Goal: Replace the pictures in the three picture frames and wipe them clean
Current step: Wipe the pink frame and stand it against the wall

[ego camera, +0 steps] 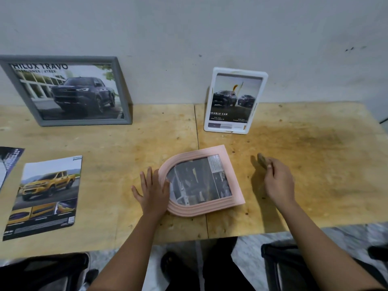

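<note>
- While the bench (315, 164) carries everything in view, it runs well beyond both hands to either side, with bare stained plywood under and past the right hand.
- Grey frame (67, 91): largest of the three, leaning on the wall far forward and to the outer side of the left hand, showing a dark truck picture.
- Loose print (46, 196) of a yellow truck: flat on the bench, well out to the left of the left hand, unframed.
- White frame (235, 100): upright against the wall, forward of the gap between the hands, a picture in it.
- Pink arched frame (201, 181): flat on the bench between the hands, face up with a picture inside. Its long axis runs roughly left to right, arched end toward the left hand, square end toward the right.
- Left hand (152, 191): open, fingers spread, palm pressed on the arched end, touching the frame. It is the nearer hand and appears to steady the piece.
- Right hand (278, 181): closed around a small brownish wad, probably a wiping cloth (262, 160), held just above the bench, apart from the frame's square end.
- Judgement: wiping appears to be the step in hand; the cloth needs to travel leftward onto the glass while the left hand holds.
</note>
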A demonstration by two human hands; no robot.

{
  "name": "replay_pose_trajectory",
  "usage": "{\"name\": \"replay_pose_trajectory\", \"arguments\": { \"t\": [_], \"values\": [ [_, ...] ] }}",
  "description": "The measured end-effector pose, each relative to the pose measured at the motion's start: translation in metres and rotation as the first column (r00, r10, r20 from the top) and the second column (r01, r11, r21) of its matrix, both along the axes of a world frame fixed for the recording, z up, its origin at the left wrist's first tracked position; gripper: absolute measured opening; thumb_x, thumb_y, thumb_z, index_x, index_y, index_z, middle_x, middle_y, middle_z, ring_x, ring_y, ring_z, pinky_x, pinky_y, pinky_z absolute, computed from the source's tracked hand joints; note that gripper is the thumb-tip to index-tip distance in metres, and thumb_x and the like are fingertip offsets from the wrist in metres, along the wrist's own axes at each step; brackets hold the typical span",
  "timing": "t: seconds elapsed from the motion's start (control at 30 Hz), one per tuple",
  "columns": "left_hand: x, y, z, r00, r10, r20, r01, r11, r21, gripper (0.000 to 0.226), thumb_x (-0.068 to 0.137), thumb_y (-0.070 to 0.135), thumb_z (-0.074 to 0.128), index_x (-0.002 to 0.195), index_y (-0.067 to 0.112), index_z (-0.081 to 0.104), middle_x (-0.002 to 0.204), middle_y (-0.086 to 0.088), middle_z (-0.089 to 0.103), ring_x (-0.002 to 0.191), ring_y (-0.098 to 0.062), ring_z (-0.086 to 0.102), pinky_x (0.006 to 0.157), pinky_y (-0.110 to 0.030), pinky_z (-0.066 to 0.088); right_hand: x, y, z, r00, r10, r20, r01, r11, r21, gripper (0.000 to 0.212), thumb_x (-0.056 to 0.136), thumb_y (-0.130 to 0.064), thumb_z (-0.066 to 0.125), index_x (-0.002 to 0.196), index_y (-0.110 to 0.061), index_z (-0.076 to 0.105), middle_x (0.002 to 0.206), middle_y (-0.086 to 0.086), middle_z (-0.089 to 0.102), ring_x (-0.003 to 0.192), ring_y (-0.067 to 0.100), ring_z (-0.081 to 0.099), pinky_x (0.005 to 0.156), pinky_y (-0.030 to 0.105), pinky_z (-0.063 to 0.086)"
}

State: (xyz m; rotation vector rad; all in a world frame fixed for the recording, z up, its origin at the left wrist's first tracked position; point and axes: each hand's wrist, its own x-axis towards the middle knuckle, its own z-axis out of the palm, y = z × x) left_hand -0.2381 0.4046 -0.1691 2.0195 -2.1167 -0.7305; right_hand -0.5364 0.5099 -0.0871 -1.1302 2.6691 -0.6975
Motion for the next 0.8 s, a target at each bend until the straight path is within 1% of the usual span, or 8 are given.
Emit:
{"name": "replay_pose_trajectory", "arguments": {
  "t": [0.1,0.17,0.23,0.37,0.47,0.67,0.73,0.8],
  "values": [
    [0.002,0.000,-0.001,1.000,0.006,-0.015,-0.006,1.000,0.003,0.048,0.096,0.047,0.033,0.140,0.028,0.031,0.157,0.009,0.010,0.146,-0.015,-0.004,0.113,-0.053,-0.004,0.009,0.010,-0.033,0.959,0.273,0.073,-0.279,0.875,0.396,0.055,0.090,-0.007,0.040,0.144,-0.009,0.030,0.150,0.014,0.032,0.137,0.029,0.028,0.111,0.046,0.026],
    [0.002,-0.002,0.000,1.000,0.009,-0.028,-0.009,1.000,0.002,0.051,0.096,0.047,0.033,0.143,0.028,0.029,0.157,0.009,0.011,0.146,-0.015,-0.002,0.113,-0.053,-0.004,0.012,0.013,-0.041,0.956,0.238,0.172,-0.292,0.826,0.482,0.064,0.094,-0.011,0.038,0.151,-0.013,0.007,0.159,0.003,0.000,0.146,0.022,0.000,0.116,0.047,0.007],
    [0.003,-0.002,0.003,0.999,0.013,-0.052,-0.012,1.000,0.016,0.055,0.096,0.046,0.033,0.146,0.024,0.022,0.158,0.006,0.012,0.146,-0.016,0.000,0.113,-0.051,-0.005,0.013,0.009,-0.035,0.958,0.213,0.193,-0.284,0.809,0.514,0.065,0.096,-0.018,0.038,0.151,-0.014,0.003,0.159,0.002,-0.005,0.146,0.023,-0.006,0.115,0.050,0.003],
    [0.017,0.003,0.011,0.983,0.006,-0.184,0.005,0.998,0.056,0.064,0.097,0.049,0.026,0.149,0.012,0.015,0.158,-0.001,0.010,0.146,-0.016,0.002,0.116,-0.043,-0.008,0.022,-0.006,-0.015,0.969,0.245,-0.022,-0.230,0.932,0.280,0.053,0.089,-0.013,0.050,0.139,-0.007,0.035,0.148,0.012,0.032,0.140,0.028,0.024,0.113,0.043,0.018],
    [0.027,0.023,0.016,0.968,0.037,-0.248,-0.019,0.997,0.075,0.063,0.097,0.047,0.028,0.148,0.011,0.020,0.158,-0.002,0.011,0.146,-0.017,0.003,0.119,-0.039,0.002,0.040,-0.028,-0.010,0.949,0.237,0.206,-0.257,0.963,0.077,0.032,0.084,-0.001,0.051,0.116,0.000,0.052,0.112,0.017,0.057,0.107,0.029,0.051,0.083,0.032,0.037],
    [-0.003,0.055,0.022,0.871,0.283,-0.402,-0.234,0.958,0.168,0.059,0.097,0.035,0.043,0.146,0.011,0.023,0.155,-0.004,0.020,0.144,-0.023,0.013,0.118,-0.042,0.014,0.058,-0.062,-0.018,0.902,0.122,0.414,-0.213,0.960,0.182,0.022,0.074,0.005,0.060,0.089,-0.007,0.050,0.076,0.003,0.054,0.059,0.013,0.054,0.047,0.020,0.040],
    [-0.009,0.052,0.027,0.733,0.404,-0.547,-0.322,0.915,0.245,0.052,0.097,0.027,0.044,0.143,0.013,0.028,0.148,-0.011,0.032,0.136,-0.029,0.032,0.112,-0.048,0.030,0.051,-0.076,-0.017,0.877,0.138,0.461,-0.283,0.922,0.263,0.023,0.077,-0.005,0.066,0.094,-0.008,0.051,0.085,0.004,0.060,0.072,0.019,0.062,0.061,0.029,0.054],
    [-0.011,0.045,0.041,0.570,0.505,-0.648,-0.396,0.860,0.322,0.047,0.098,0.015,0.042,0.142,0.015,0.027,0.138,-0.007,0.044,0.122,-0.023,0.047,0.101,-0.038,0.044,0.042,-0.088,-0.016,0.806,0.117,0.581,-0.338,0.896,0.288,0.029,0.079,-0.010,0.066,0.105,-0.007,0.052,0.099,0.008,0.061,0.089,0.024,0.063,0.074,0.034,0.055]
  ]
}}
